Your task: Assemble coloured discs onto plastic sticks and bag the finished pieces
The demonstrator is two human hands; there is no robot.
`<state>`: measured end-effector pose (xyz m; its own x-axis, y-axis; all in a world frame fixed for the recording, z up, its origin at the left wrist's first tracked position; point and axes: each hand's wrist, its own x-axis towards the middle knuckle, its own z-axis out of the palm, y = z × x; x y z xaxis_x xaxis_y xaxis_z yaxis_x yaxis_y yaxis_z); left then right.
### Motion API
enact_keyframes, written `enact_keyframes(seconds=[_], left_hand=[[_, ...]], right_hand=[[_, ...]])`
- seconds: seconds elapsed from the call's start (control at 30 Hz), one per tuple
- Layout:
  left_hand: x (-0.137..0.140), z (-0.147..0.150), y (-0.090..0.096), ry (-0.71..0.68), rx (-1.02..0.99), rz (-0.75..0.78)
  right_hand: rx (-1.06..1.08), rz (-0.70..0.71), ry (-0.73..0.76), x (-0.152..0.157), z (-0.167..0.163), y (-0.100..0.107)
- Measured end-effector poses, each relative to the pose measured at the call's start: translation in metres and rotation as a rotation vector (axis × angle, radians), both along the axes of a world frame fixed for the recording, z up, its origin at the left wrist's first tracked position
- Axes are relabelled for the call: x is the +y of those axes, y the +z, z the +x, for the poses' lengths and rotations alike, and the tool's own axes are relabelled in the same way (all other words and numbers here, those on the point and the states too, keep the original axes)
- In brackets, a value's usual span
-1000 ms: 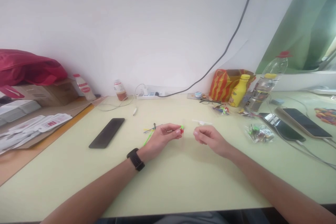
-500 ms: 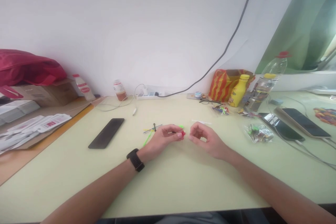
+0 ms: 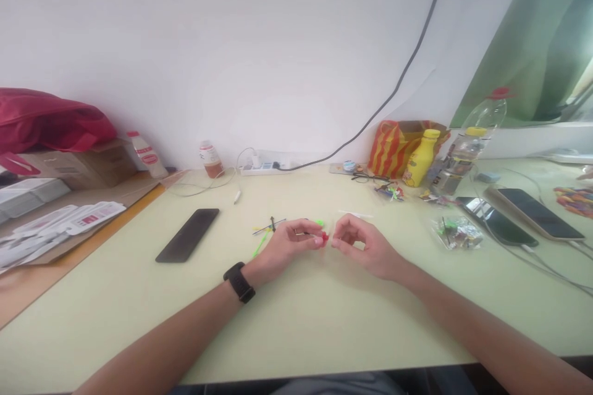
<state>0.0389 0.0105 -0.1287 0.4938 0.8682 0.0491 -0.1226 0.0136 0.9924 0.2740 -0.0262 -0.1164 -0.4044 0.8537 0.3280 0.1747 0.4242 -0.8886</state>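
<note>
My left hand (image 3: 288,245), with a black watch at the wrist, pinches a small red plastic piece (image 3: 325,239) between thumb and fingertips. Just to its right, a narrow gap away, my right hand (image 3: 370,248) has thumb and forefinger pressed together; whatever may be in that pinch is too small to make out. Thin plastic parts lie behind my left hand, among them a bright green stick (image 3: 262,243) and dark, blue and yellow rods, partly hidden by it. A bit of green (image 3: 319,223) shows past the fingers. Beyond my right hand is a thin white strip (image 3: 356,214).
A black phone (image 3: 188,235) lies to the left. On the right are a clear bag of small parts (image 3: 456,234), two phones on cables (image 3: 540,215) and several bottles. A power strip (image 3: 264,166) sits against the wall. Another person's fingers (image 3: 587,174) show at the far right edge.
The red piece and my right fingertips have shifted very slightly, leaving a smaller gap between them. Another person's fingers have appeared at the far right edge.
</note>
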Motion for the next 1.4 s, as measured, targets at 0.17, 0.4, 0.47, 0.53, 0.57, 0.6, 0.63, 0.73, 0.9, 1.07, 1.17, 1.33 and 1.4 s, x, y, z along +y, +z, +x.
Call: enact_keyframes(seconds=[0.17,0.4,0.47,0.53,0.57,0.6,0.63,0.73,0.9,1.07,1.17,1.33,1.4], left_hand=[[-0.002,0.0,0.002,-0.019,-0.006,0.009],[-0.003,0.001,0.005,-0.067,0.005,0.034],[-0.003,0.001,0.005,-0.066,0.007,0.041],[-0.003,0.001,0.005,-0.062,0.011,0.047],[-0.003,0.001,0.005,-0.062,0.014,0.049],[-0.003,0.001,0.005,-0.062,0.018,0.054],[-0.003,0.001,0.005,-0.065,0.02,0.058],[-0.005,0.001,0.005,-0.078,0.03,0.081],[-0.008,0.003,0.006,-0.111,0.09,0.147],[-0.011,0.006,0.004,-0.083,0.139,0.224],[-0.014,0.008,0.003,-0.081,0.204,0.339],[-0.014,0.008,-0.001,0.127,0.388,0.578],[-0.01,0.005,-0.002,0.256,0.47,0.668]], right_hand=[[-0.111,0.027,-0.012,0.002,0.0,-0.005],[-0.228,0.084,-0.043,0.002,-0.001,-0.01],[-0.244,0.088,-0.048,0.002,0.0,-0.009],[-0.253,0.084,-0.051,0.003,0.0,-0.009],[-0.259,0.077,-0.05,0.003,0.0,-0.009],[-0.264,0.069,-0.048,0.003,0.0,-0.01],[-0.272,0.059,-0.044,0.002,-0.001,-0.01],[-0.302,0.043,-0.032,0.001,-0.001,-0.012],[-0.368,0.093,-0.048,-0.001,-0.001,-0.012],[-0.405,0.167,-0.091,-0.003,0.0,-0.009],[-0.401,0.187,-0.127,-0.001,0.001,-0.01],[-0.4,0.278,-0.214,0.014,0.013,-0.008],[-0.398,0.352,-0.311,0.021,0.024,-0.004]])
